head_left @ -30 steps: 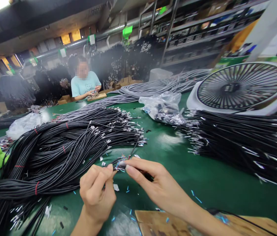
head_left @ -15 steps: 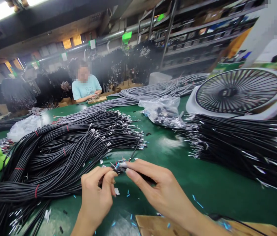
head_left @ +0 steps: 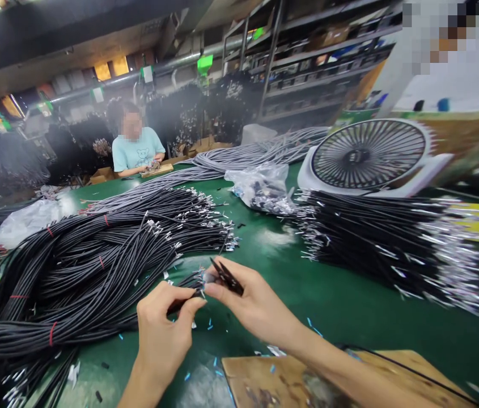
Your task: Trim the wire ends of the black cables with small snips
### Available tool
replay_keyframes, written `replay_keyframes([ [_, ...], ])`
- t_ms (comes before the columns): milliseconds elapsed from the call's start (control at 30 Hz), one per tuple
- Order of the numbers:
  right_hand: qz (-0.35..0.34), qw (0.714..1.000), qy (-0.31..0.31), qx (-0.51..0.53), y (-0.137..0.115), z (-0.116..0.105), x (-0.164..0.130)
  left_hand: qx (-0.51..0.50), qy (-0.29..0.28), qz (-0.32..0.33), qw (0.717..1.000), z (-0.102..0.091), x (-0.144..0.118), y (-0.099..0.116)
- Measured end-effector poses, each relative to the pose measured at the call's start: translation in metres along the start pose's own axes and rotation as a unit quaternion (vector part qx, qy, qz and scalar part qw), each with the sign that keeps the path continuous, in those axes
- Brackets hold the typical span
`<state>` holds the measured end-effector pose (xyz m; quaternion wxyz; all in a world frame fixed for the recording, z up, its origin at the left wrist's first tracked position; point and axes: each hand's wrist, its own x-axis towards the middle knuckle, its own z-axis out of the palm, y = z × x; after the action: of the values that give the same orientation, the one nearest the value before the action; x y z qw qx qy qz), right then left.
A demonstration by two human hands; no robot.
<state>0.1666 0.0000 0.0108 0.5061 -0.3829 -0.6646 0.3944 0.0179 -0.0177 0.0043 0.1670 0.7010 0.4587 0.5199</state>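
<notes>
Head view, left to right: bundled black cables (head_left: 86,266) sprawled across the green table (head_left: 350,317); our left hand (head_left: 165,326) pinched one thin cable's (head_left: 183,303) end just above the tabletop, while our right hand (head_left: 250,300) gripped small black snips (head_left: 225,276) at its tip. We judged the cable light and floppy, best held close behind its stripped end. A fan (head_left: 369,156) stood far right.
</notes>
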Motion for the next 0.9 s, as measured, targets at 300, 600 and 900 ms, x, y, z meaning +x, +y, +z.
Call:
replay_keyframes([
  [300,-0.026,0.999,-0.034,-0.004,0.003,0.002,0.004,0.013,-0.019,-0.034,0.999,0.003,0.004,-0.003],
  [600,-0.066,0.975,0.117,-0.174,0.010,-0.015,0.014,-0.009,-0.050,-0.087,0.995,0.000,0.004,0.000],
  [900,0.040,0.990,-0.102,0.088,-0.003,0.002,0.007,-0.050,-0.043,-0.086,0.994,-0.002,0.008,-0.001],
])
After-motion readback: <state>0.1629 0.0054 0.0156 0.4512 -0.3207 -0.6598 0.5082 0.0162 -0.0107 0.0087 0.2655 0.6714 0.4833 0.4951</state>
